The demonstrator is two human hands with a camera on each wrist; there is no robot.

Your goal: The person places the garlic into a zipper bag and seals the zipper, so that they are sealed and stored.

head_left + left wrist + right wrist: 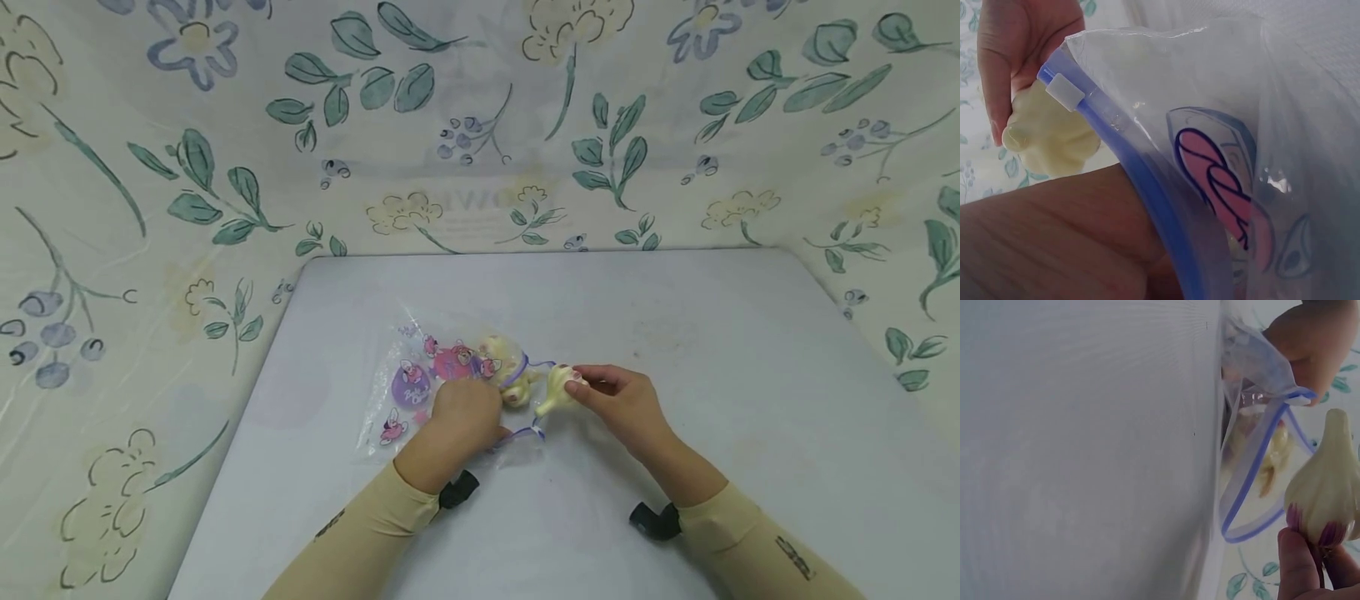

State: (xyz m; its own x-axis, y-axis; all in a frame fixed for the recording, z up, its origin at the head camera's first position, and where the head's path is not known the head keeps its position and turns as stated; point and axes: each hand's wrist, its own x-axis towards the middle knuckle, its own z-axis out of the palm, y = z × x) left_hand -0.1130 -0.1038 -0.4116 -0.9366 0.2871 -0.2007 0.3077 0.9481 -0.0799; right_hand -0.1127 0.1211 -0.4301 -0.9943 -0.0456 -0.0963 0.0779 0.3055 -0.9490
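A clear zip bag with pink and purple cartoon prints lies on the white table, its mouth to the right. My left hand grips the bag near its lower mouth edge; most of its fingertips are hidden. Just outside the mouth, my right hand pinches a cream garlic bulb by its purple-marked base, the stem end pointing at the bag. Other garlic shows inside the bag. The blue zip strip stands parted in a loop, and a white slider sits at one end.
The white table carries the bag. Floral cloth hangs behind it and along both sides. Dark wrist cameras are worn below both hands, at the ends of beige sleeves.
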